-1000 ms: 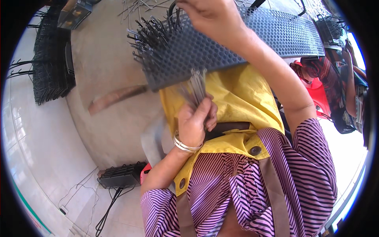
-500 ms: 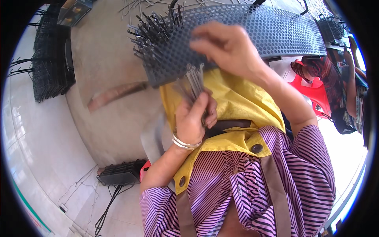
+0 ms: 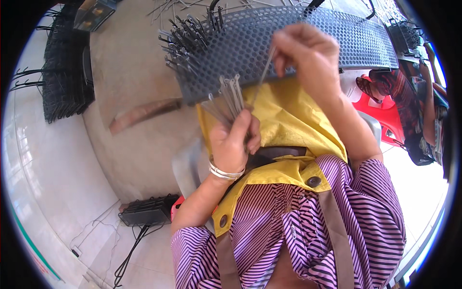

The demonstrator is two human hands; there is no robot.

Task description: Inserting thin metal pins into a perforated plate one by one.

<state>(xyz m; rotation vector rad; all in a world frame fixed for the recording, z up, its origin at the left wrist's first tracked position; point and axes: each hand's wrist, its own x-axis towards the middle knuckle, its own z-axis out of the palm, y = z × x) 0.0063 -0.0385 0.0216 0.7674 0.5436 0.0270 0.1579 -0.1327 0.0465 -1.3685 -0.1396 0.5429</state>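
Note:
My left hand (image 3: 235,139), with white bangles at the wrist, is closed round a bundle of thin grey metal rods (image 3: 232,96). The rods fan upward, and their tips look hooked or looped. My right hand (image 3: 312,53) is raised to the right, over the edge of a dark perforated metal panel (image 3: 308,19). Between its thumb and fingers it pinches one slim metal rod (image 3: 265,70), blurred, which slants down toward the bundle. Many darker rods with looped ends (image 3: 190,38) stand at the panel's left end. A yellow apron (image 3: 293,115) covers my lap.
Stacked black wire racks (image 3: 68,72) stand along the left wall, and a dark rack (image 3: 149,210) sits lower left. Loose rods (image 3: 168,7) lie on the floor beyond the panel. At right, another person (image 3: 409,101) is near a red chair (image 3: 385,115).
My right hand has moved right from above the bundle and now shows a single rod in its fingers. The bundle in my left hand has tilted slightly left.

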